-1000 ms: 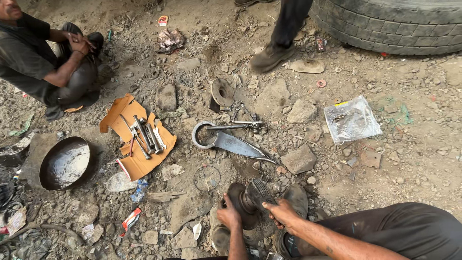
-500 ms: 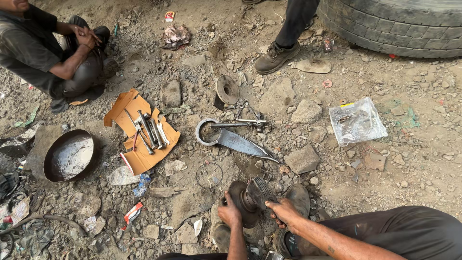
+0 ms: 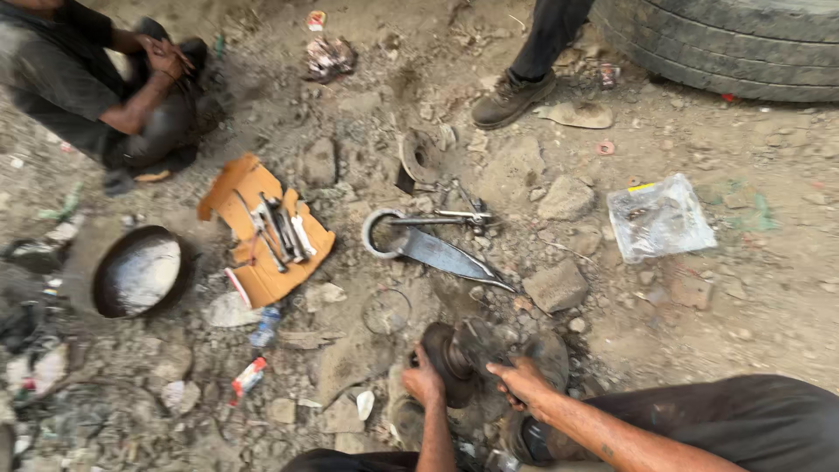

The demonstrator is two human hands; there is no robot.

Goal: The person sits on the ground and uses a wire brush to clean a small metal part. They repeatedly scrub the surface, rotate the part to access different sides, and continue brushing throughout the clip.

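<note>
Head camera, looking down at dirt and rubble: my left hand [image 3: 423,381] is curled tight around the near edge of a dark, greasy round metal part [image 3: 456,351] standing on the ground between my knees, fingers wrapped over its rim. My right hand [image 3: 523,385] rests on the same part from the other side, fingers [image 3: 505,371] stretched out flat and loosely spread against it rather than clenched; whether they grip anything underneath I cannot tell.

Just beyond my fingertips lies a thin wire ring [image 3: 387,311] on a flat slab. Farther out from my fingers, a metal ring with a long pointed blade [image 3: 437,249] lies across the dirt, a small clamp-like tool [image 3: 459,210] touching its far side. A grey stone block [image 3: 557,285] sits just off the blade's tip, out beyond my right fingers.

Well out past my left fingers, a torn piece of orange cardboard [image 3: 262,232] carries a cluster of wrenches [image 3: 280,229]; farther still on that side sits a round dark pan [image 3: 140,273]. Off beyond my right fingers, a clear plastic bag [image 3: 660,217] lies flat.

At the far edge, a squatting person [image 3: 96,83] rests with arms folded on knees, another person's boot [image 3: 511,98] stands planted, and a large tyre [image 3: 725,39] fills the corner.
</note>
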